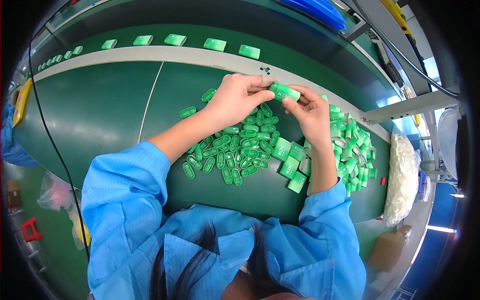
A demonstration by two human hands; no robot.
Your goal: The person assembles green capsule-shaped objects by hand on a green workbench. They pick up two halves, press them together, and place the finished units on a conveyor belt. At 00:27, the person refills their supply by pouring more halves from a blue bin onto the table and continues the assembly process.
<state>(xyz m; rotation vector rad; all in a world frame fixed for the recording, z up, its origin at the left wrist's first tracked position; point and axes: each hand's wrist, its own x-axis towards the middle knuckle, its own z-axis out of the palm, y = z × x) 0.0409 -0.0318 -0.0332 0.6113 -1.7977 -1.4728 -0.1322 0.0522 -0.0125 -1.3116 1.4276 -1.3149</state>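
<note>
Just above the centre of the frame, both hands meet on one green case [284,92]. The left hand [236,99] pinches its left end with curled fingers, and the right hand [309,111] grips its right end between thumb and fingertips. Below them on the green table [100,110] lie small green oval caps [235,150], with more green cases [350,145] piled at centre right.

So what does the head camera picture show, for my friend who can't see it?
Two bare hands, the left hand and right hand, hold one small green plastic case between them above a green work table. Under them lie many small green oval pieces and more green cases. A row of green cases on the belt runs behind.
</note>
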